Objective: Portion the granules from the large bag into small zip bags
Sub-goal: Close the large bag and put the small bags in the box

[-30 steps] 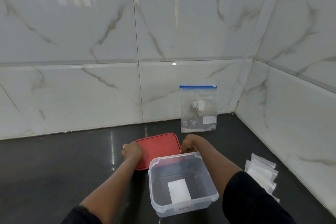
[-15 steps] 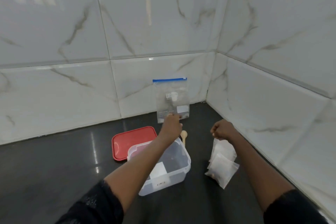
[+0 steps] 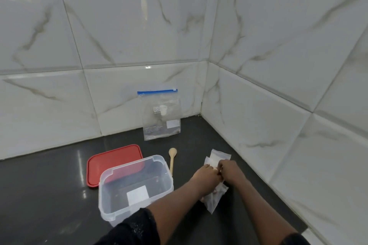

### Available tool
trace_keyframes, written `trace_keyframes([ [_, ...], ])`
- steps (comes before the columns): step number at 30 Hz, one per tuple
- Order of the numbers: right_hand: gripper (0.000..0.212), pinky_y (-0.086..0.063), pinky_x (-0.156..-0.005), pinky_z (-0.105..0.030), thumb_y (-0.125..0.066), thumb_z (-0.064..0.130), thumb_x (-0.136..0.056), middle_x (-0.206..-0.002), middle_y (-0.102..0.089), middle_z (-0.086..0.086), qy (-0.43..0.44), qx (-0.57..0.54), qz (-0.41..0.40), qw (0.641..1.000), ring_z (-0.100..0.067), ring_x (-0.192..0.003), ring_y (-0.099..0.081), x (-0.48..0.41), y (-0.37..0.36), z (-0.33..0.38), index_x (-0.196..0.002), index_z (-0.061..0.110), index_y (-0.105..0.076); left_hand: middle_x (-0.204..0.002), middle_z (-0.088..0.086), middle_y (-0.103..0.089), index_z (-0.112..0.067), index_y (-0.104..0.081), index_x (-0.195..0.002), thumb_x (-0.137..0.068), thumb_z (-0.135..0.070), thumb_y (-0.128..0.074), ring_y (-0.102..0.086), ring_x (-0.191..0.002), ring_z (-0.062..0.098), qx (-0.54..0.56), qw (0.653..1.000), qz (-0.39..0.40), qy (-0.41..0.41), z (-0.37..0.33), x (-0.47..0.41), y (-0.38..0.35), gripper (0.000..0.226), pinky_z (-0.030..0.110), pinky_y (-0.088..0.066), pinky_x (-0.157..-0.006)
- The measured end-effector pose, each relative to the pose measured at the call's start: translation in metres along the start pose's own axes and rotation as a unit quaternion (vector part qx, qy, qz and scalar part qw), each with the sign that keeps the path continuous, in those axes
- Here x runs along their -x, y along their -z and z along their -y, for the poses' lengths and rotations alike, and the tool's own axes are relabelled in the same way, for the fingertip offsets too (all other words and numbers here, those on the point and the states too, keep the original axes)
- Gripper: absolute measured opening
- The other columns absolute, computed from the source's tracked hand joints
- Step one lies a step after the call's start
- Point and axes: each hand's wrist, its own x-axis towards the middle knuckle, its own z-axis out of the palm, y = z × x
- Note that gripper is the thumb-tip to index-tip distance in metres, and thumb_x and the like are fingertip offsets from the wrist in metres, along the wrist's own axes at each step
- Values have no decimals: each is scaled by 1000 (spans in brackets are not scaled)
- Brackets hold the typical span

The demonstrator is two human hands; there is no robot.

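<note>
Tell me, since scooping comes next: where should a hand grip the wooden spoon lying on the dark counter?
Probably by the wooden spoon's slim handle near its close end, from above on its right side. The bowl points toward the wall, and the clear plastic tub crowds the left.

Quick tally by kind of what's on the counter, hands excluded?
Large zip bag: 1
Clear tub: 1
Red lid: 1
Wooden spoon: 1
Small zip bags: 1 stack; individual count cannot be told
Total: 5 kinds
</note>
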Motion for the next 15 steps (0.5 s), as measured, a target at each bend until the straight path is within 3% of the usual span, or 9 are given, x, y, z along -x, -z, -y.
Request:
trace_keyframes([
  [3,27,-50,-73,-27,-46,1,-83,-109,-65,-13,-1,-27,5,1000,-24,-89,-63,1,4,1,-98,10,-66,-120,18,-56,-6,-50,-126,-90,-23,-58,-53,-110,33,19,999,25,27,1,-2,6,41,41,-41,-92],
  [6,28,-39,-69,-18,-49,0,-84,-109,-67,-11,26,-36,30,999,-22,-96,-61,1,12,6,-100,7,-70,-112,17,-60,-5,-56,-119,-92,-14,-54,-58,-104,33,91,992,52,66,8,3,17,29,39,-46,-82],
  [8,23,-38,-58,-16,-49,1,-84,-94,-67,-9,40,-52,48,997,-17,-83,-57,-1,20,11,-83,12,-70,-114,16,-59,-9,-58,-118,-91,-15,-54,-57,-105,33,155,983,58,82,17,9,26,28,41,-45,-85],
  [10,27,-39,-54,-15,-52,1,-84,-78,-59,-2,53,-74,66,994,-11,-66,-51,-2,28,17,-65,20,-58,-115,12,-60,-13,-62,-114,-88,-21,-59,-55,-108,28,195,975,47,90,27,17,34,27,40,-44,-90],
  [15,21,-48,-48,-22,-47,-4,-84,-72,-51,2,98,-95,58,989,-11,-62,-51,0,49,45,-77,15,-55,-96,8,-70,-9,-71,-91,-80,-21,-67,-62,-91,24,255,959,-16,122,56,47,66,17,33,-47,-83],
])
